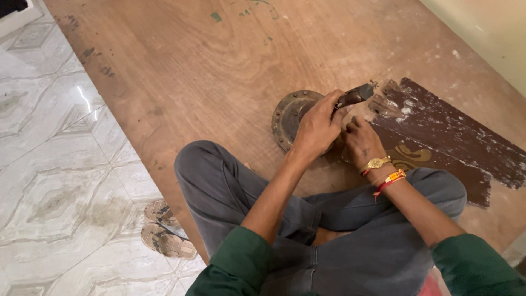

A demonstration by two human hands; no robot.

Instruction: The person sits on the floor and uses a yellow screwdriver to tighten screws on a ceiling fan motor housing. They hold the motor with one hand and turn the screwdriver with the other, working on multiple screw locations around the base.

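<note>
I sit cross-legged on a large plywood sheet (208, 60). A round rusty metal disc (289, 112) with holes around its rim lies in front of my knees. My left hand (316, 127) rests on the disc and grips a dark metal part (357, 94) that sticks out to the right with a small pronged tip. My right hand (360, 140), with a gold watch and red threads on the wrist, is closed on something small beside the disc; what it holds is hidden.
A dark brown fan blade (455, 145) with flaking paint lies to the right of the disc. A pair of sandals (164, 231) sits on the marble tile floor (55, 164) at the left. A pale wall (487, 27) runs along the far right.
</note>
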